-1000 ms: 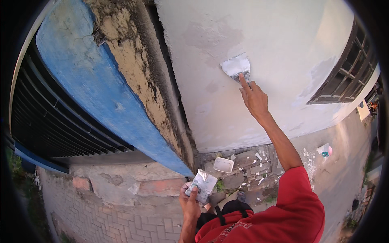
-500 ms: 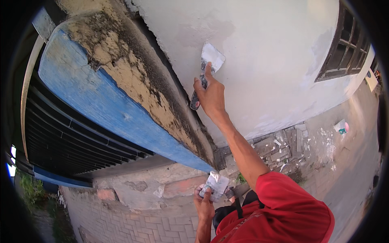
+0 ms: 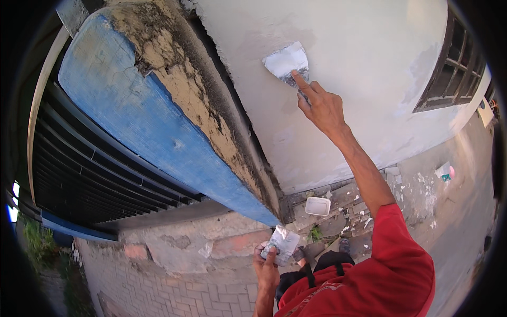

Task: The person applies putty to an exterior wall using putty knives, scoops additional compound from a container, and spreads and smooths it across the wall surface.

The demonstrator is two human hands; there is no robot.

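Observation:
My right hand (image 3: pixel 323 105) is closed round the handle of a putty knife (image 3: pixel 288 61), its index finger stretched along the blade. The wide blade, coated in white, lies against the pale plastered wall (image 3: pixel 359 47), over or beside a greyish patch. Lower down, my left hand (image 3: pixel 268 267) grips a second flat scraper (image 3: pixel 285 242) with white paste on its blade. That scraper's handle is mostly hidden by my fingers.
A blue-painted ledge (image 3: pixel 142 121) with crumbling edges runs along the left, beside dark metal bars (image 3: pixel 100 164). On the rubble-strewn ground stands a white rectangular tub (image 3: pixel 318 206). A barred window (image 3: pixel 453 61) is at the right, and a white container (image 3: pixel 444 171) lies farther off.
My right hand has swung to the right with the putty knife, whose blade has turned to point up and left. The white tub has come into sight. My left hand has barely moved.

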